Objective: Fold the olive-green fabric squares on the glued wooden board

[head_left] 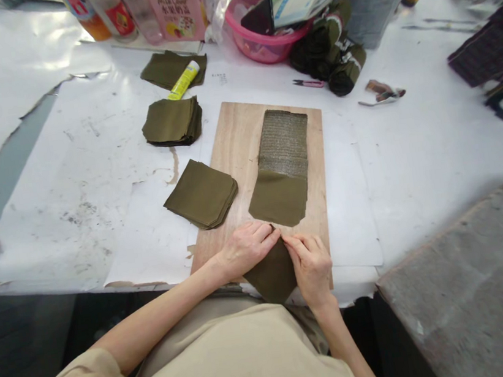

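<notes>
Between my two hands is an olive-green fabric piece (272, 272), lying at the near edge of a wooden board (236, 125) and hanging slightly over it. My left hand (247, 248) pinches its upper edge, and my right hand (310, 261) pinches the same edge just to the right. Beyond them on the board lies another olive fabric piece (279, 197), smooth in its near part, with a speckled grey-green textured strip (283, 141) above. A stack of olive fabric pieces (201, 194) rests partly on the board's left side.
Farther back are another fabric stack (171, 121) and a yellow glue stick (182, 81) on more fabric (157, 71). A pink basket (256, 52), dark green yarn bundles (345, 71) and pink thread snips (309, 83) sit behind the board. A grey padded surface (472, 283) stands at right.
</notes>
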`<state>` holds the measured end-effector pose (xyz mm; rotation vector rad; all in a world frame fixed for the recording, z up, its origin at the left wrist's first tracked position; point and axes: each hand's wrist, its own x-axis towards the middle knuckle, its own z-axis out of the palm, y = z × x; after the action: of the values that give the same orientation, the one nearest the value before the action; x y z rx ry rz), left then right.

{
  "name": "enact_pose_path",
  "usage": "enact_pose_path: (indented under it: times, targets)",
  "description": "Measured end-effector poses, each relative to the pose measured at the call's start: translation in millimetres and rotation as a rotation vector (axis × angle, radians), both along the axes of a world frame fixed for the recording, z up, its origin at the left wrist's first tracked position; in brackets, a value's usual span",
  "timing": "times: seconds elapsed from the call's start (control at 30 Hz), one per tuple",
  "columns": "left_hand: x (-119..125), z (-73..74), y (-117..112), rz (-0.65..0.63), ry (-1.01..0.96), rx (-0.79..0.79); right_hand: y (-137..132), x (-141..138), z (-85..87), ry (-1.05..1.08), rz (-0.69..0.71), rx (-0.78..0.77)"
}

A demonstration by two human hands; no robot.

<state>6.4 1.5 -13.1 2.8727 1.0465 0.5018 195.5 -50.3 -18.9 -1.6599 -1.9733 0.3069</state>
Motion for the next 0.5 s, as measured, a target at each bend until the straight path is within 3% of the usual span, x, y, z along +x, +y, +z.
enact_pose_path:
  times: [0.5]
  targets:
    - [1.8,3.2,0.8,0.010,0.060,-0.056,0.0,-2.9,4.3,-0.083,-0.017,-0.013]
